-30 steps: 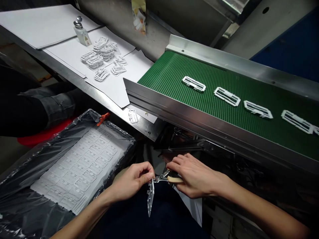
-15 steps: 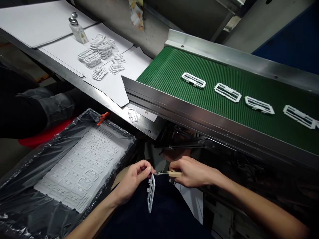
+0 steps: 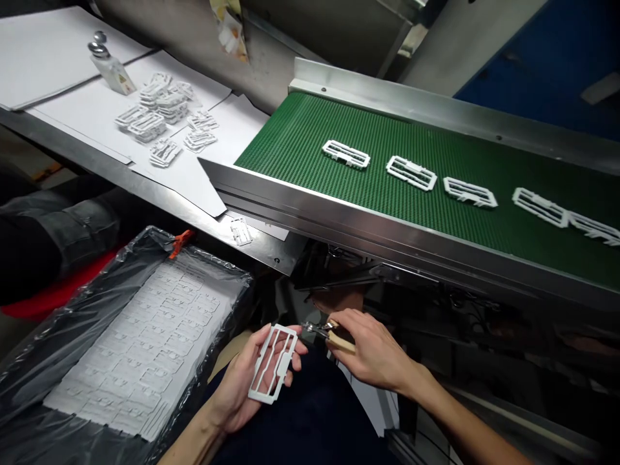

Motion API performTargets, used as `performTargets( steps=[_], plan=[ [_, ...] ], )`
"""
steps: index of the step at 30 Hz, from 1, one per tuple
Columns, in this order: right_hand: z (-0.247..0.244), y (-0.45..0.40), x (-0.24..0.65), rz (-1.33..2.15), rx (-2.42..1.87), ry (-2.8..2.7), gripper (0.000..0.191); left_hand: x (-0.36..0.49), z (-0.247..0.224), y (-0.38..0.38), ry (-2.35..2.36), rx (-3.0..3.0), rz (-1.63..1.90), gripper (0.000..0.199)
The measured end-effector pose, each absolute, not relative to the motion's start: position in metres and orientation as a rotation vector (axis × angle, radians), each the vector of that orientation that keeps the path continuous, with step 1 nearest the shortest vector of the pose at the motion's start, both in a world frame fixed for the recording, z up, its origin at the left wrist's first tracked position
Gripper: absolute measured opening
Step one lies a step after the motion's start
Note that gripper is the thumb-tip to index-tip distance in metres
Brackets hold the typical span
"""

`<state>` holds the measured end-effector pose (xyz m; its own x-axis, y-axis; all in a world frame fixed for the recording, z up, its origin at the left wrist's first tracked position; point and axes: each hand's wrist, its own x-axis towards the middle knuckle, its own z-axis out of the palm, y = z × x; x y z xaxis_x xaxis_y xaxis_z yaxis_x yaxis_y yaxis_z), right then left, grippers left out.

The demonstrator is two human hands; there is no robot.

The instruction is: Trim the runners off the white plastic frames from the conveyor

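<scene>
A white plastic frame [image 3: 282, 373] with long slots lies across the palm of my left hand [image 3: 238, 387], its fingers curled round behind it and the thumb along its edge. In my right hand [image 3: 371, 349] are small cutting pliers [image 3: 343, 341] with cream handles. Their metal jaws point left and sit just beside the top corner of the frame; whether they touch it I cannot tell. Both hands are low in the view, over dark blue clothing.
Several similar white frames [image 3: 411, 173] lie on the green conveyor belt [image 3: 290, 148]. Stacked white parts [image 3: 167, 103] and a pump bottle [image 3: 112, 71] stand on paper at upper left. A plastic-lined crate [image 3: 29, 361] holds neat rows of parts [image 3: 130, 342]. Another person's leg [image 3: 77, 226] is at left.
My left hand has turned the frame from hanging edge-on to lying face-up in the palm. The pliers have opened a little. The whole view has shifted, so the belt and table appear further left.
</scene>
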<state>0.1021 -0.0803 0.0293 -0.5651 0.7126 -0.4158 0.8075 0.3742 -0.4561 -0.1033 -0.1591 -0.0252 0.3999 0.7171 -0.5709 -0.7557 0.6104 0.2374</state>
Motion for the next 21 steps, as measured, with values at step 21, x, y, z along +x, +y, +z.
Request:
performTargets(
  steps=[21],
  plan=[
    [0.033,-0.073,0.103,-0.728,1.103,2.53,0.019,-0.097,-0.021,-0.16,0.74,0.111,0.824,0.048]
  ],
)
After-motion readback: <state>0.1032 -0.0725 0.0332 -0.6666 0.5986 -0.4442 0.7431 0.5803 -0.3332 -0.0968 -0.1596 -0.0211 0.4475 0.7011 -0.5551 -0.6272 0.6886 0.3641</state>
